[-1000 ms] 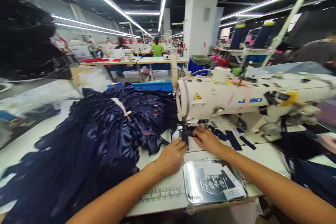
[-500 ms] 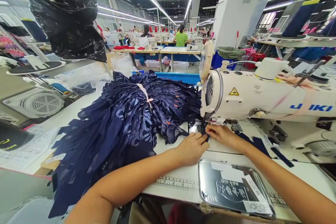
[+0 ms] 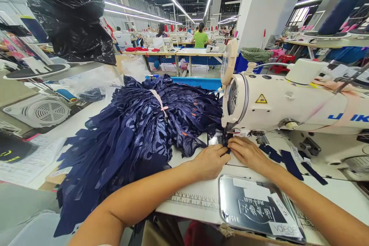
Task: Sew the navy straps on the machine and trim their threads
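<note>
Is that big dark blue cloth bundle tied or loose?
Tied: a pale strip, seemingly knotted, crosses the bundle, whose ends fan out.

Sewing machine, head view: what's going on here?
The person's left hand and right hand are close together at a small piece of navy fabric, by the needle end of the sewing machine. Their exact hold is hard to make out. A tied bundle of navy lace pieces lies left, loose navy strips right.

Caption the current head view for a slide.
Left hand and right hand at a sewing machine, beside a tied bundle of navy cloth.
</note>
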The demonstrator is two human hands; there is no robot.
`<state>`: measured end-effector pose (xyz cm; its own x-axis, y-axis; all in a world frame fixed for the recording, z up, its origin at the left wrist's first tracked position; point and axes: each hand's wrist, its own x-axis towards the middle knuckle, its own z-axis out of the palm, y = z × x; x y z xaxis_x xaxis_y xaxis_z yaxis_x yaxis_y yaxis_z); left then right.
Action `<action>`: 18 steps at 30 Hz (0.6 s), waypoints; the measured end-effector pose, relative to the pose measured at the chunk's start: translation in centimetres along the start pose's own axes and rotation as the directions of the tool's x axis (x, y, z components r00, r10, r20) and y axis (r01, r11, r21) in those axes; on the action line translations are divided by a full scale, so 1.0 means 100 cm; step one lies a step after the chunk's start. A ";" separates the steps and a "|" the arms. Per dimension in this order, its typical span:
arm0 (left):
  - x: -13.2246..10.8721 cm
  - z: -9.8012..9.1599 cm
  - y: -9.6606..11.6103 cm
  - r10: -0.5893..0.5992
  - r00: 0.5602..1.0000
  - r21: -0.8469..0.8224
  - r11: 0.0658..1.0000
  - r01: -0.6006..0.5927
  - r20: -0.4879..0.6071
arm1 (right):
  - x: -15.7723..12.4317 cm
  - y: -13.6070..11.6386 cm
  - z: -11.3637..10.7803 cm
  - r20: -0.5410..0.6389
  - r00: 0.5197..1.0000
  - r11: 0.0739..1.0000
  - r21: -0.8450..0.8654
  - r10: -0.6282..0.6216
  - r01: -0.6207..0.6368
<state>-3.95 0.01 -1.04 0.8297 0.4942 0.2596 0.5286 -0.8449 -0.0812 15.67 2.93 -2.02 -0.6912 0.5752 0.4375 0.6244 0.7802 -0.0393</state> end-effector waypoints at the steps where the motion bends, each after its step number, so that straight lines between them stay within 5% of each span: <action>1: -0.001 0.001 -0.001 0.001 1.000 -0.006 1.000 -0.001 -0.008 | -0.003 -0.001 -0.001 -0.018 0.997 0.995 -0.073 -0.075 0.073; 4: -0.001 0.001 -0.002 -0.004 1.000 -0.006 1.000 0.004 -0.024 | -0.010 0.001 -0.002 -0.008 0.986 0.963 -0.215 -0.168 0.162; 18: 0.018 0.011 0.001 -0.047 0.998 0.079 0.996 0.050 -0.044 | -0.014 0.024 0.011 0.059 0.997 0.963 -0.263 -0.045 0.059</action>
<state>-2.21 0.99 -1.63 0.7952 0.5239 0.3053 0.5823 -0.8001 -0.1438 17.73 4.23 -3.69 -0.7388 0.5530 0.3852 0.6562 0.7205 0.2243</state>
